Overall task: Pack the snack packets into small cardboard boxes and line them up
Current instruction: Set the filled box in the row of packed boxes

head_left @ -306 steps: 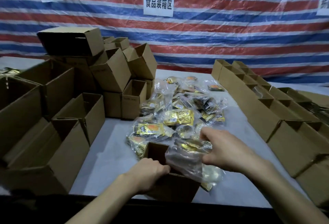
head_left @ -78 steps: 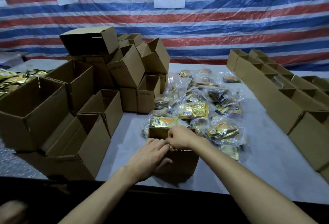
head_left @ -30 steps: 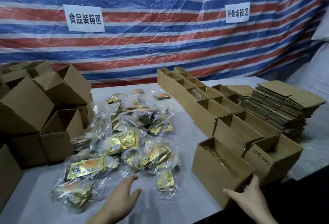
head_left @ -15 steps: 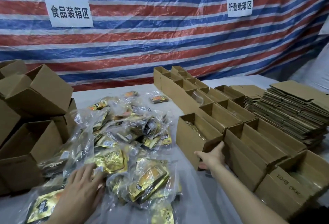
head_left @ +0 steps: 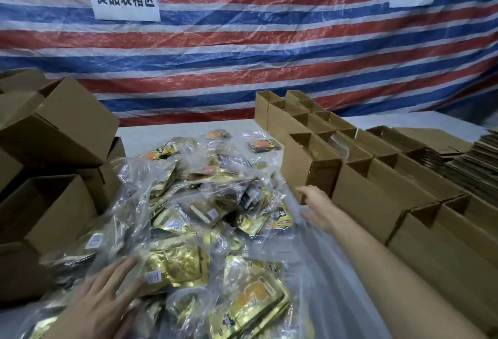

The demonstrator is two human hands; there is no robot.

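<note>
left hand on the pile, right hand at the row

the left hand [head_left: 107, 301] lies flat on the near edge of the heap of snack packets [head_left: 210, 204]. its fingers are spread and straight, pressing on clear wrap and gripping nothing. a gold packet [head_left: 175, 266] sits just past its fingertips, ahead and to the right, touching or nearly touching them. the packet's long side seems to run across the view, left to right, though wrinkled film blurs its edges.

the right hand [head_left: 316, 208] is stretched far forward with fingers extended and thumb apart, holding nothing. it is at the near lower corner of the end box [head_left: 310, 166], the box of the row of boxes [head_left: 390, 204] that stands closest to the heap. i cannot tell whether it touches the cardboard or only hovers beside it. that box's long axis points away from the person, parallel with its neighbours, so it looks already lined up.

the next fill probably turns on the left side. the left hand is much the nearer to the packets, and the empty boxes [head_left: 48, 212] stand just left of the heap on the table [head_left: 151, 134]. from the right hand the heap lies to the left and back toward the body. a pinch on the gold packet would call for curling the left fingers forward over its near edge. the slippery wrap could drag neighbouring packets along.
</note>
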